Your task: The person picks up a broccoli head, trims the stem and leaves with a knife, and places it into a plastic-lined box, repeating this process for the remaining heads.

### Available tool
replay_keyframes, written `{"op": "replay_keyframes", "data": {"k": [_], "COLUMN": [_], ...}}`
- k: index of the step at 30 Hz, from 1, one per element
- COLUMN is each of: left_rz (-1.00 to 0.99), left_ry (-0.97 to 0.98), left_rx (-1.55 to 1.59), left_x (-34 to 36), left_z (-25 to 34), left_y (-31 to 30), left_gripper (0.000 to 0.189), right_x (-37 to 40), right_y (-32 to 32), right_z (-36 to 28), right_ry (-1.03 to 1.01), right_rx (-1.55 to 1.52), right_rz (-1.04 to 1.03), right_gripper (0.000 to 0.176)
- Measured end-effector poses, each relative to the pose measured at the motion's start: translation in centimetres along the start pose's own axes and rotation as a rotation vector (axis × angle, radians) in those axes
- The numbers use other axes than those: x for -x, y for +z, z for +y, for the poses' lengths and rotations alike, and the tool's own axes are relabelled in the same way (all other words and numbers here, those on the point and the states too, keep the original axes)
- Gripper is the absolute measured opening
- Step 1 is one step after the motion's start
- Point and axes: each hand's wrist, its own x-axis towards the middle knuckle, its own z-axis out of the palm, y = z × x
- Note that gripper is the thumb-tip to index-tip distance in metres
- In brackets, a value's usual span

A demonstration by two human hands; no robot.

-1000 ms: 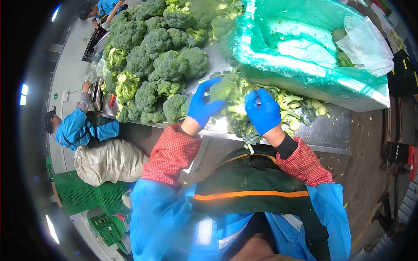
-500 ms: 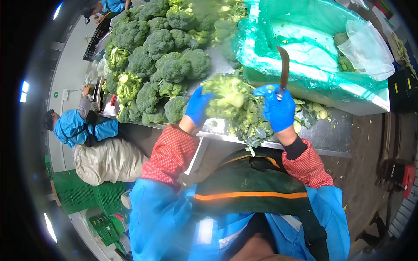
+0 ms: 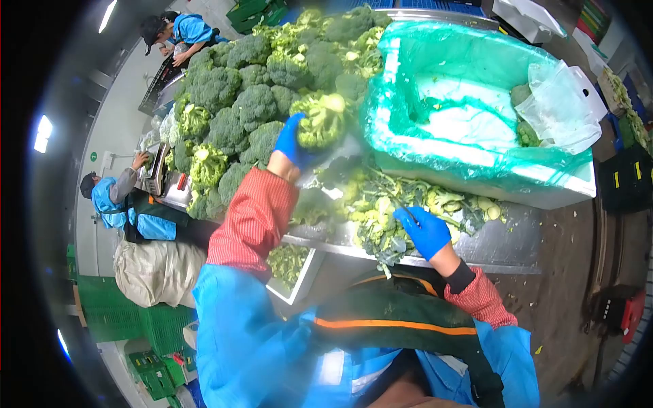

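My left hand (image 3: 291, 143), in a blue glove, is closed round a broccoli head (image 3: 320, 122) with its cut stem facing up. It holds the head at the near right side of a big pile of broccoli (image 3: 218, 88). My right hand (image 3: 423, 232), also blue-gloved, is closed on a knife (image 3: 408, 215), of which only a dark sliver shows. That hand is over trimmed leaves and stalks (image 3: 381, 204) near the table's front edge.
A white box (image 3: 476, 178) lined with green plastic stands at the table's right. Below the table edge is a white crate (image 3: 299, 275) of trimmings. One co-worker (image 3: 129, 204) is at the left, another person (image 3: 183, 30) at the far left.
My left hand has moved up towards the pile with the broccoli head. My right hand has dropped lower, and the knife blade no longer points upward. The view has tilted.
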Motion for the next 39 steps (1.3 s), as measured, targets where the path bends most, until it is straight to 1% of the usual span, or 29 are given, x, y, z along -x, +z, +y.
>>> {"op": "replay_keyframes", "data": {"k": [1,2,3,4,5,6,9,10,13,14,17,18,21,22,23,24,25,26,28,29,30,31,33,34,35,36,37,38,39], "left_rz": [-0.022,-0.042,-0.06,0.004,0.007,-0.057,-0.251,-0.314,-0.412,-0.389,-0.368,-0.169,-0.032,-0.03,-0.011,-0.014,0.026,0.066,0.232,0.176,0.011,-0.156,-0.3,-0.373,-0.626,-0.711,-0.702,-0.798,-0.995], "left_ry": [0.108,0.12,0.129,0.112,0.164,0.158,0.125,0.111,0.049,0.081,0.079,0.084,0.223,0.318,0.4,0.41,0.421,0.431,0.474,0.474,0.448,0.427,0.35,0.233,0.228,0.17,0.083,0.038,0.406], "left_rx": [-0.049,-0.039,-0.029,0.021,0.084,0.152,0.299,0.339,0.428,0.415,0.422,0.375,0.277,0.237,0.298,0.374,0.399,0.422,0.352,0.212,0.04,-0.13,-0.386,-0.465,-0.68,-0.826,-1.035,-1.171,-1.534], "left_x": [-3.1,-4.0,-4.5,-4.9,-5.0,-5.4,-6.0,-5.8,-5.9,-5.9,-6.1,-6.1,-8.5,-10.1,-12.1,-13.0,-14.1,-14.9,-14.1,-14.4,-15.0,-15.7,-16.3,-15.7,-17.7,-18.1,-17.9,-18.9,-21.7], "left_z": [1.0,2.4,3.5,4.4,4.7,4.9,4.4,4.0,2.6,2.1,2.1,2.7,4.4,5.2,5.9,7.0,7.2,7.4,6.9,6.2,5.3,4.5,1.3,-1.1,-3.5,-6.6,-9.9,-13.2,-17.3], "left_y": [-1.5,-0.6,0.5,1.5,2.6,2.6,2.7,2.5,0.5,0.4,-0.1,0.7,2.4,2.3,1.6,1.9,2.5,3.5,8.0,9.4,10.7,12.2,18.0,21.4,22.9,25.0,27.4,28.5,28.1], "left_gripper": [0.051,0.05,0.049,0.051,0.053,0.053,0.053,0.053,0.054,0.054,0.054,0.054,0.054,0.054,0.059,0.064,0.066,0.069,0.066,0.064,0.061,0.059,0.046,0.042,0.038,0.034,0.033,0.034,0.051], "right_x": [0.4,0.7,1.1,1.6,1.8,1.9,1.9,1.8,1.6,1.4,1.3,1.3,1.3,1.4,1.3,1.3,1.5,2.0,2.9,3.1,3.4,3.6,3.7,3.8,4.0,4.2,4.3,4.6,4.9], "right_y": [0.1,-0.7,-0.7,-1.0,-1.4,-1.9,-2.8,-3.3,-4.6,-4.7,-3.8,-4.0,-3.8,-3.9,-4.3,-4.8,-5.4,-5.7,-6.3,-6.8,-7.2,-7.7,-8.8,-9.5,-10.0,-10.5,-11.0,-11.8,-12.5], "right_z": [1.0,-0.4,0.1,0.2,-0.3,-0.7,1.4,1.9,1.4,1.6,3.0,2.7,3.2,3.4,3.1,2.6,2.4,2.9,3.3,3.6,4.3,4.5,4.5,4.8,5.2,5.7,6.1,6.1,6.2], "right_ry": [-0.037,0.156,0.143,0.158,0.172,0.188,0.045,-0.058,-0.04,0.006,-0.037,-0.1,-0.051,-0.069,-0.054,-0.032,-0.001,-0.073,0.011,0.044,-0.066,-0.096,-0.164,-0.191,-0.193,-0.197,-0.202,-0.145,-0.125], "right_rx": [0.045,-0.034,-0.034,-0.069,-0.106,-0.121,-0.015,0.062,0.046,0.083,0.109,0.166,0.214,0.22,0.207,0.196,0.186,0.175,0.031,-0.044,0.033,0.087,0.195,0.196,0.197,0.198,0.199,0.206,0.2], "right_rz": [0.022,-0.045,-0.016,-0.007,0.002,-0.005,0.046,0.052,0.001,-0.029,-0.016,-0.03,-0.097,-0.092,-0.117,-0.134,-0.146,-0.087,-0.051,-0.031,0.019,0.061,0.134,0.165,0.197,0.227,0.255,0.236,0.242], "right_gripper": [0.03,0.03,0.03,0.029,0.029,0.028,0.027,0.028,0.028,0.027,0.027,0.026,0.025,0.024,0.024,0.023,0.023,0.021,0.021,0.02,0.019,0.021,0.025,0.025,0.025,0.025,0.024,0.024,0.023]}}
